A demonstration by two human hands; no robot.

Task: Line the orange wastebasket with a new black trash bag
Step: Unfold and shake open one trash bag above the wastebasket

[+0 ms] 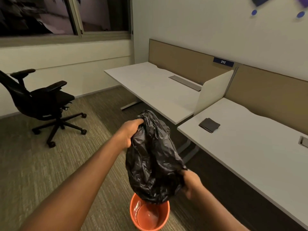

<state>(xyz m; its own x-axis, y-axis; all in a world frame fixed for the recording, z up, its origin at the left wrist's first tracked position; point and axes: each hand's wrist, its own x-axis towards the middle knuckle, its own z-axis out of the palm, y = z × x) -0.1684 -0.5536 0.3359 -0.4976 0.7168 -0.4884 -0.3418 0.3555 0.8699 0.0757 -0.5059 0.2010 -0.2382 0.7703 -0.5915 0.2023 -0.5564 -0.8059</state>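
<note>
Fingers of both hands — left hand (131, 130), right hand (191, 182) — clutch the black trash bag (153, 160). It hangs bunched over the orange wastebasket (150, 214).

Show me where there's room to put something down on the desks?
The far desk is bare from its front edge back to the metal cable slot. The near desk is bare between the folded black item and the second cable slot. It is crowded above the orange wastebasket, where both hands hold the black trash bag.
</note>
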